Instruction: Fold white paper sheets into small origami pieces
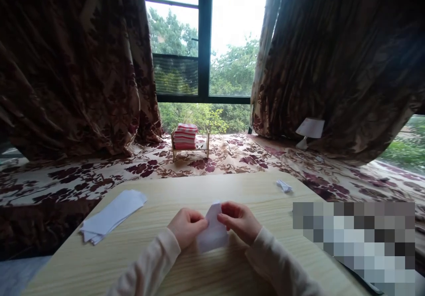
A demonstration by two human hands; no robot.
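Observation:
A small white piece of paper (pixel 213 233), partly folded to a point at its top, lies on the light wooden table (pixel 172 194) just in front of me. My left hand (pixel 186 226) pinches its left edge with curled fingers. My right hand (pixel 239 220) pinches its upper right edge, fingers pressed together on the paper. Both sleeves are pale cream.
A stack of white paper strips (pixel 111 215) lies at the table's left edge. A small folded white paper (pixel 284 186) sits at the far right. Beyond are a floral-covered ledge, a small wooden rack with striped red cloth (pixel 185 136), a white lamp (pixel 309 130), dark curtains and a window.

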